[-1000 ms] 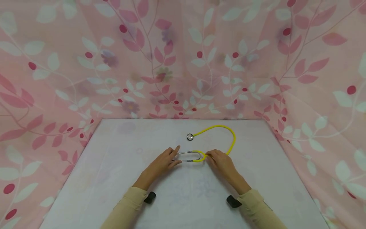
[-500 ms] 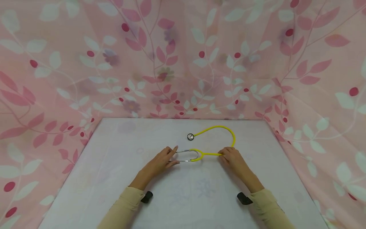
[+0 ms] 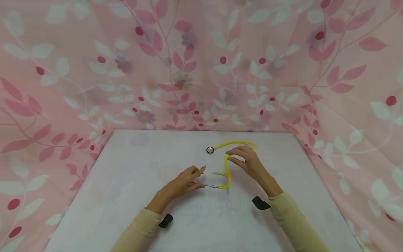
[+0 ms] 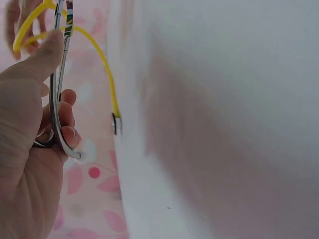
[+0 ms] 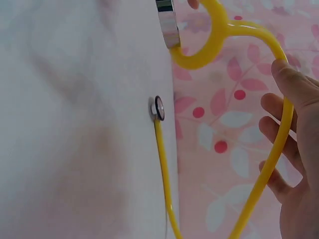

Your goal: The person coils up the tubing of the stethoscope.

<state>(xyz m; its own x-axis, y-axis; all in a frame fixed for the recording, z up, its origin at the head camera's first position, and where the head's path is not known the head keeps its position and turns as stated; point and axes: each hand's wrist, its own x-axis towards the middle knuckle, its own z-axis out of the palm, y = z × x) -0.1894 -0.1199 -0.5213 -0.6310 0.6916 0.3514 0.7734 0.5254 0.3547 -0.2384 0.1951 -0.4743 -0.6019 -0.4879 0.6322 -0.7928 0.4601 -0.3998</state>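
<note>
Above the middle of the tabletop (image 3: 141, 157), you hold the stethoscope (image 3: 227, 166) between your two hands. Your left hand (image 3: 182, 181) grips the metal ear tubes (image 4: 53, 102), thumb on one side and fingers on the other. Your right hand (image 3: 249, 161) pinches the yellow tube (image 5: 271, 163) a little past the fork (image 5: 220, 27), which hangs between your hands. From your right fingers the tube bends away and curves back left to the chest piece (image 3: 210, 149), which lies on the tabletop toward its far edge. Leafy pink cloth (image 3: 201, 70) rises behind the tabletop.
</note>
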